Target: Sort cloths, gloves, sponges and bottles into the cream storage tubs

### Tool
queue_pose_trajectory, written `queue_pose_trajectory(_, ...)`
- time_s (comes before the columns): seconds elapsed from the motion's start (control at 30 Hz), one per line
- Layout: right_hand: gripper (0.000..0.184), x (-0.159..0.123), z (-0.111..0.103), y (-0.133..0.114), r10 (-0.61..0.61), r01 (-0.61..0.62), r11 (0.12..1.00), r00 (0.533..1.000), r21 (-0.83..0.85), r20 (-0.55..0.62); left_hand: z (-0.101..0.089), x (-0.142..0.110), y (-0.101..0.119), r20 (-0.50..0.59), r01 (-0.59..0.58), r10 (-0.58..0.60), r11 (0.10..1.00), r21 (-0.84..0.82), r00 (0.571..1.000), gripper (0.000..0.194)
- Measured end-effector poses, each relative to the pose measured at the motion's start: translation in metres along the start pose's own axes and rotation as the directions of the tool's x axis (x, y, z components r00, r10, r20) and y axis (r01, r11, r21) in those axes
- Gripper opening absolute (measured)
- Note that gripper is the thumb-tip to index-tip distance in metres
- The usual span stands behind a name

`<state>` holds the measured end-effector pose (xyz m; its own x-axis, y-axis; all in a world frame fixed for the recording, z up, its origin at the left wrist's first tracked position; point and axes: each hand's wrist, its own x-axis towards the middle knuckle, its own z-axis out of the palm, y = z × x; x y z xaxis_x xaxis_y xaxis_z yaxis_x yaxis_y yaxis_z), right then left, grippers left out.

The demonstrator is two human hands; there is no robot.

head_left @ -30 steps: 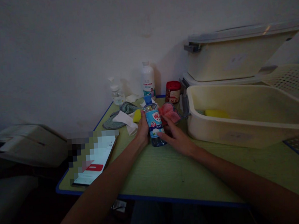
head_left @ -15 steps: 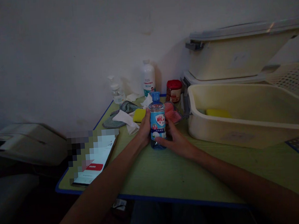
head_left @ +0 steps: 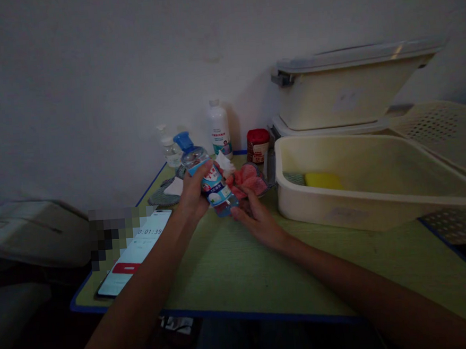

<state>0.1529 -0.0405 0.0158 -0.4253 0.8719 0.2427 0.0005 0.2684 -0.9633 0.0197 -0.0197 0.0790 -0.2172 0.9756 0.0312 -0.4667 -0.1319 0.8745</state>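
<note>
My left hand is wrapped round a clear dish soap bottle with a blue cap and a blue label. The bottle leans to the left, its cap up and its base toward my right hand. That hand has its thumb and fingers apart beside the base; the thumb tip is at the bottle's lower corner, and I cannot tell whether it touches. Behind the bottle lie a red cloth, a grey cloth and white tissue.
A cream tub at the right holds a yellow sponge. Behind it stands a lidded bin. A white bottle, a red-lidded canister and a pump bottle line the wall. A phone lies left on the green table.
The bottle has gone from upright between both hands to tilted left in my left hand. My right hand has come away from its side, down to the base. The view has shifted slightly right.
</note>
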Motion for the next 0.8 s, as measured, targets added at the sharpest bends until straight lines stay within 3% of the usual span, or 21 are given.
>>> queue_pose_trajectory(0.17,0.049,0.0,-0.002,-0.001,0.004,-0.004,0.995,1.0,-0.102,0.0,0.026,0.041,0.03,-0.04,-0.246,0.246,0.969,0.01,0.969,0.031)
queue_pose_trajectory(0.33,0.038,0.0,-0.004,0.0,0.009,-0.012,0.983,1.0,-0.185,-0.016,0.057,0.097,0.021,-0.031,-0.465,0.467,0.883,0.066,0.883,0.043)
queue_pose_trajectory(0.53,0.037,0.0,-0.006,0.001,0.023,-0.026,0.979,1.0,-0.203,-0.018,0.07,0.135,-0.02,0.051,-0.412,0.415,0.868,0.278,0.908,0.045)
queue_pose_trajectory(0.8,0.035,0.003,-0.006,0.002,0.03,-0.035,0.969,0.999,-0.245,-0.023,0.065,0.141,-0.05,0.129,-0.269,0.237,0.894,0.358,0.963,0.046)
